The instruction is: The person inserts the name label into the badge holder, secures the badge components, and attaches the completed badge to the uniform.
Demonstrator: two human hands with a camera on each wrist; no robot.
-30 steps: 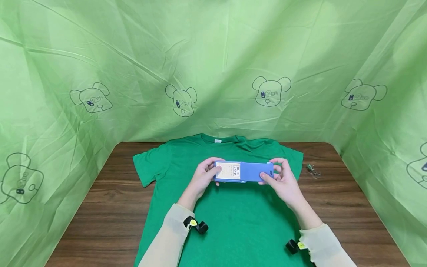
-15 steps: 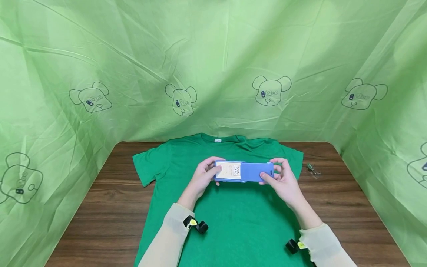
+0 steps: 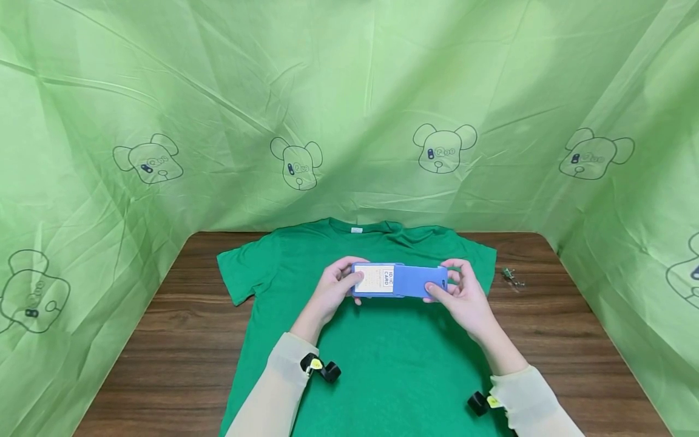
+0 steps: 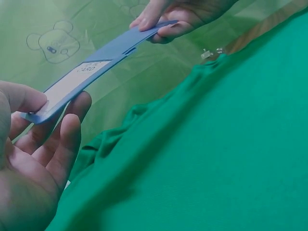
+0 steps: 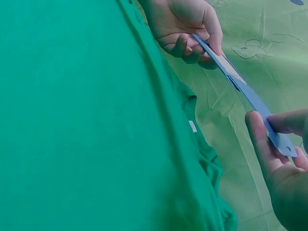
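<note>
A blue plastic ID card holder (image 3: 412, 281) is held sideways between both hands, above a green T-shirt (image 3: 382, 364). Its slider is drawn out to the right, and a white insert (image 3: 377, 279) printed "ID/IC CARD" shows in the left half. My left hand (image 3: 333, 285) pinches the left end, thumb on the insert and fingers behind. At the slotted right end, my right hand (image 3: 461, 294) pinches the slider between thumb and fingers. The left wrist view shows the holder (image 4: 110, 48) tilted up toward the right hand, slightly bowed.
The T-shirt lies spread on a dark wood table (image 3: 180, 340), collar at the far edge. A small metal clip (image 3: 510, 277) with a clear part lies right of its sleeve. Green fabric (image 3: 349, 109) with bear-head drawings walls the back and sides.
</note>
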